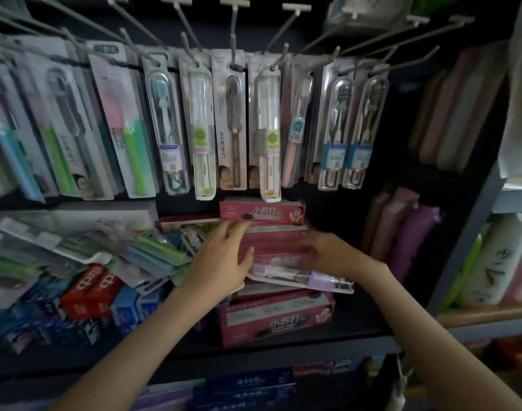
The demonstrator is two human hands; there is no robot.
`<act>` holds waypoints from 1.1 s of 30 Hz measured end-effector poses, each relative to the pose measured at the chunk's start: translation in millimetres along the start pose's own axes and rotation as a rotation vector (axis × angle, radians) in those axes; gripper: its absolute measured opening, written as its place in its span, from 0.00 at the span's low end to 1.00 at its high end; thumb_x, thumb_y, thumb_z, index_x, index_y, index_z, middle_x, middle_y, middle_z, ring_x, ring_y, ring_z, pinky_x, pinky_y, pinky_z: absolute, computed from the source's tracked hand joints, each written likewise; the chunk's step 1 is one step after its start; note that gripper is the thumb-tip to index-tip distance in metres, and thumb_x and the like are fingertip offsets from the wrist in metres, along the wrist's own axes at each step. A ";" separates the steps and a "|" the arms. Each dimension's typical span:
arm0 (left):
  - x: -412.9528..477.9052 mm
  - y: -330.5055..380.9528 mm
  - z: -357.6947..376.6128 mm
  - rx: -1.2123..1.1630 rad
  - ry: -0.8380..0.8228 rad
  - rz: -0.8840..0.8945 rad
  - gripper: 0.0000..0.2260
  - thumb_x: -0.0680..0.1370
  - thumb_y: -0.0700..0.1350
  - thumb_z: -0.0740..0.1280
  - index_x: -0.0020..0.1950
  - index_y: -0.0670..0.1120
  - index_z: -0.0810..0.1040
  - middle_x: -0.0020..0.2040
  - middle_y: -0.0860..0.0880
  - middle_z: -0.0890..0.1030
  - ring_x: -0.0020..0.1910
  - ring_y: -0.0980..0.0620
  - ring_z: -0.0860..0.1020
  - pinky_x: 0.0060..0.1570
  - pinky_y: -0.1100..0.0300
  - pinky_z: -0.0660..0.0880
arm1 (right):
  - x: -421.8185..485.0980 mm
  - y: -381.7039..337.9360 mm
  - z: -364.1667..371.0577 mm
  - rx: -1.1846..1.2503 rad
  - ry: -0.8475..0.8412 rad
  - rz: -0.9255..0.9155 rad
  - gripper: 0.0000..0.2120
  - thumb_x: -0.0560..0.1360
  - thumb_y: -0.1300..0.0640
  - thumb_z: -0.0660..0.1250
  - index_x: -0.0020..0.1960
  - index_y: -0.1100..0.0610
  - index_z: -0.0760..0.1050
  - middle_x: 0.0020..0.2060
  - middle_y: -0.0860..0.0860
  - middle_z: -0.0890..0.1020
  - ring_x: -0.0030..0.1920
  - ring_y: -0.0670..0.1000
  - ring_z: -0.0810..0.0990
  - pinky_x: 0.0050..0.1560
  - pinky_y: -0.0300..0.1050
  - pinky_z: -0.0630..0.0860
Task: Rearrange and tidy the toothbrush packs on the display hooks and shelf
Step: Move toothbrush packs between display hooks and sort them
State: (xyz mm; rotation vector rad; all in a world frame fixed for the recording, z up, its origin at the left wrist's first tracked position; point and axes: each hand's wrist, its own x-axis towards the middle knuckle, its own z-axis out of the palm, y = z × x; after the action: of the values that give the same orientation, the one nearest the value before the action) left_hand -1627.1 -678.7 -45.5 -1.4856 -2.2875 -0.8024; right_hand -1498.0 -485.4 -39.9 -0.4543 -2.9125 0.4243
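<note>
Both bare forearms enter from the bottom edge. Left hand (pixel 221 259) lies with fingers straight on a stack of pink boxes (pixel 271 318) at the middle of the shelf (pixel 283 348), thumb beside the end of a clear toothbrush pack (pixel 313 280). Right hand (pixel 330 253) is blurred over that pack; whether it grips or only touches cannot be told. The pack lies flat across the boxes. Loose packs (pixel 153 250) heap toward the shelf's left, partly blurred. Hanging packs (pixel 268 129) fill the hooks (pixel 233 34) above.

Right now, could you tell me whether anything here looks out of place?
Yes: a clear toothbrush pack lies askew across the pink toothpaste boxes, and loose toothbrush packs sit jumbled left of them, unhung.
</note>
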 end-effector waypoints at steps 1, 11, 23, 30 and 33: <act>6.1 1.8 -1.5 -0.011 0.037 0.000 0.23 0.80 0.50 0.61 0.74 0.49 0.62 0.70 0.48 0.66 0.68 0.50 0.66 0.64 0.58 0.66 | 5.2 -5.7 -7.6 0.053 0.161 0.004 0.17 0.75 0.57 0.68 0.63 0.57 0.74 0.57 0.53 0.78 0.52 0.47 0.75 0.55 0.33 0.68; 63.0 27.4 -23.1 -0.032 0.360 0.090 0.22 0.77 0.43 0.66 0.71 0.45 0.68 0.66 0.44 0.71 0.63 0.45 0.72 0.57 0.56 0.73 | 80.8 -66.7 -102.3 0.581 0.856 0.215 0.27 0.78 0.47 0.62 0.70 0.60 0.58 0.61 0.56 0.73 0.52 0.50 0.73 0.48 0.42 0.70; 124.3 63.3 -65.3 0.115 0.314 0.117 0.27 0.80 0.46 0.60 0.77 0.48 0.56 0.74 0.43 0.60 0.69 0.44 0.65 0.58 0.54 0.71 | 34.7 -84.3 -106.3 0.492 0.987 0.183 0.06 0.76 0.55 0.61 0.45 0.55 0.66 0.33 0.51 0.75 0.31 0.48 0.73 0.31 0.41 0.69; 102.9 70.6 -63.7 -0.100 0.292 0.179 0.26 0.79 0.46 0.62 0.76 0.48 0.57 0.73 0.46 0.64 0.69 0.46 0.66 0.63 0.55 0.66 | 1.2 -98.5 -94.9 0.487 1.099 0.157 0.07 0.76 0.53 0.61 0.45 0.57 0.68 0.33 0.53 0.76 0.32 0.51 0.73 0.32 0.48 0.69; 85.7 62.3 -73.0 -0.140 0.314 0.220 0.26 0.80 0.44 0.62 0.76 0.46 0.58 0.72 0.47 0.65 0.69 0.48 0.65 0.64 0.58 0.64 | -2.8 -105.6 -97.5 0.451 1.143 0.176 0.08 0.76 0.53 0.61 0.44 0.58 0.68 0.32 0.51 0.74 0.31 0.48 0.73 0.31 0.43 0.68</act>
State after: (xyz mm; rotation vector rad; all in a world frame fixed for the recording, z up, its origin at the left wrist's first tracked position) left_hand -1610.6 -639.6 76.0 -1.5127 -1.8388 -1.0618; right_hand -1504.4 -558.2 83.9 -0.6071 -1.6325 0.5704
